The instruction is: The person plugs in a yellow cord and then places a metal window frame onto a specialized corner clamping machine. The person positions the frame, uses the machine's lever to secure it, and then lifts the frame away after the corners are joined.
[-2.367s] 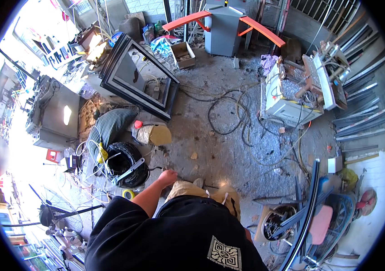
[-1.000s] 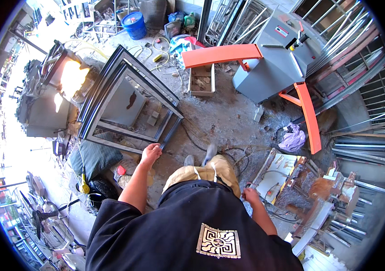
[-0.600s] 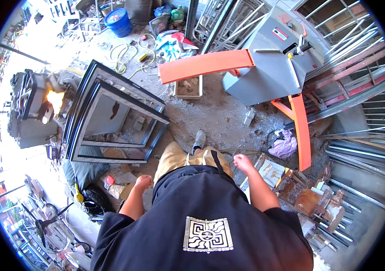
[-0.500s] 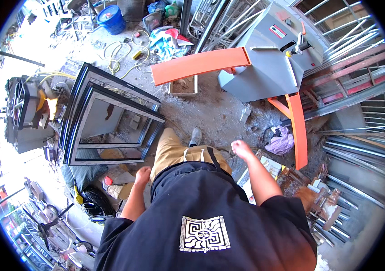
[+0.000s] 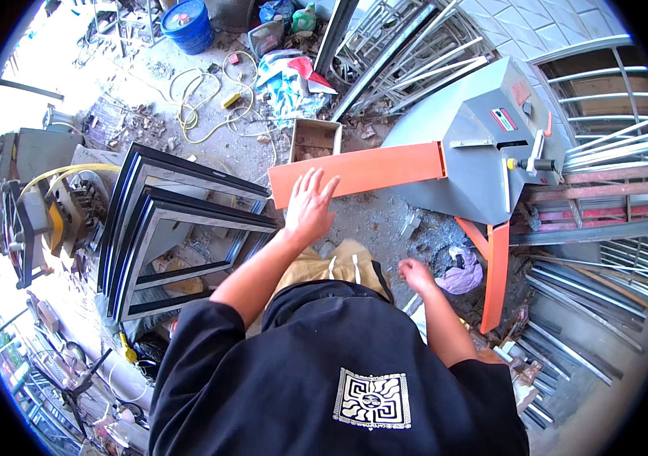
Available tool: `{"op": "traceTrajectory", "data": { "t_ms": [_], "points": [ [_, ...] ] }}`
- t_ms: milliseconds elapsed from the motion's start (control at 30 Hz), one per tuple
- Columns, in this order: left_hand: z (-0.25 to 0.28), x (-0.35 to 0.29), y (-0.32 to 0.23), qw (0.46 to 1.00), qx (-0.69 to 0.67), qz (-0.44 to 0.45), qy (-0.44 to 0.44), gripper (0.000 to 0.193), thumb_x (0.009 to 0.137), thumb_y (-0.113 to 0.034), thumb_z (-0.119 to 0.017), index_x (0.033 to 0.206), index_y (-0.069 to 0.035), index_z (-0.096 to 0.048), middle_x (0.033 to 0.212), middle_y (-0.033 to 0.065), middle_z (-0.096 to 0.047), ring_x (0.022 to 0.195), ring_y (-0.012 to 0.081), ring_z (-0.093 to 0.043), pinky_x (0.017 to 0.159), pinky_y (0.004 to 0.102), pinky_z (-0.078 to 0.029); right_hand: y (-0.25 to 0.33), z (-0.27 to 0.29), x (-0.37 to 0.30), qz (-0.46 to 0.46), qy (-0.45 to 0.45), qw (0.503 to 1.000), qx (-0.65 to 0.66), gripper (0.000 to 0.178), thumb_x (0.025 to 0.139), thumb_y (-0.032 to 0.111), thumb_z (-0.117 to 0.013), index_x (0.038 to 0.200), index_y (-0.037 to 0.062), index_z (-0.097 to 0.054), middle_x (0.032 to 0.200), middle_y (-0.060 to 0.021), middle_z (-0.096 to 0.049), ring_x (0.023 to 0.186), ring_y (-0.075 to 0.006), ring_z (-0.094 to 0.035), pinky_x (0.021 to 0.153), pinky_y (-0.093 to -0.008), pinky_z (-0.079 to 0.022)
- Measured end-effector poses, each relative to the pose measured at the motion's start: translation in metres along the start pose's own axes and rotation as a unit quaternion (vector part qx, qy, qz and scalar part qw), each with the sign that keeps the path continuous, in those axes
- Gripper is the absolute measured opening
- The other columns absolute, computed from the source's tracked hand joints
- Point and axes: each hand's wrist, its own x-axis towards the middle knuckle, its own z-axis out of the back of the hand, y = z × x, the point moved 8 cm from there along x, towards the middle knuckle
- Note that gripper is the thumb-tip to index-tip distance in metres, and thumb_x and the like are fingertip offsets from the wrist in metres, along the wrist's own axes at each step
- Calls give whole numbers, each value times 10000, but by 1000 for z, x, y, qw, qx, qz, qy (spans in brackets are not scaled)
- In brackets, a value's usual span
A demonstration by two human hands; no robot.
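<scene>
Farthest left of the grey, angular metal machine (image 5: pixel 465 121) stands a dark machine with a yellow cable (image 5: pixel 61 209) over it. Also left of the grey machine, but less far, several rectangular window frames with black edges (image 5: pixel 132 228) lean together in a stack. The round blue plastic bucket (image 5: pixel 189 32) lies beyond the frames, to the grey machine's far left, with loops of thin yellow hose (image 5: pixel 195 114) on the floor nearer to it.

The left hand (image 5: pixel 311 211) is raised left of the grey machine, over the free end of the long, flat orange arm (image 5: pixel 373 167) that juts leftward from it. The fingers of this hand are spread and hold nothing; whether they touch the orange surface cannot be told. Partly behind that arm, left of the grey machine, is an open, shallow box (image 5: pixel 337 142), with a blue, white and red sheet (image 5: pixel 293 83) beyond it.

On the near side of the grey machine, the right hand (image 5: pixel 415 275) hangs with its fingers loosely curled; how fully they close cannot be told. The crumpled purple cloth (image 5: pixel 465 277) lies just beside it. Next, the second orange arm (image 5: pixel 496 281) extends from the grey machine's near side. Long metal bars (image 5: pixel 590 313) lie to the grey machine's near right.
</scene>
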Motion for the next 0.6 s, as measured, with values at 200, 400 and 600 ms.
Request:
{"op": "traceTrajectory", "data": {
  "t_ms": [200, 400, 600],
  "points": [
    [-48, 74, 27, 975, 144, -19, 167, 1228, 799, -418, -949, 1820, -217, -296, 1808, 294, -327, 1708, 482, -270, 1396, 646, -211, -16, -10, 5, -59, 28, 998, 19, 321, 1109, 275, -704, 1276, 12, -783, 1070, -72, -821, 966, -172, -775, 902, -348, -617],
    [-79, 85, 52, 980, 166, 2, 113, 1272, 790, -406, -943, 1839, -255, -241, 1835, 266, -296, 1715, 501, -241, 1395, 659, -200, 29, -3, 42, -53, 62, 997, 0, 329, 1120, 266, -699, 1304, 3, -768, 1067, -72, -815, 950, -173, -768, 901, -362, -611],
    [-59, 98, 37, 986, 129, 2, 109, 1171, 749, -256, -915, 1790, -266, -381, 1628, 263, -477, 1523, 473, -460, 1344, 674, -274, 72, 14, 90, -25, 75, 997, 19, 351, 1145, 264, -658, 1355, 0, -755, 1109, -86, -817, 971, -176, -775, 908, -357, -619]
  ]
}}
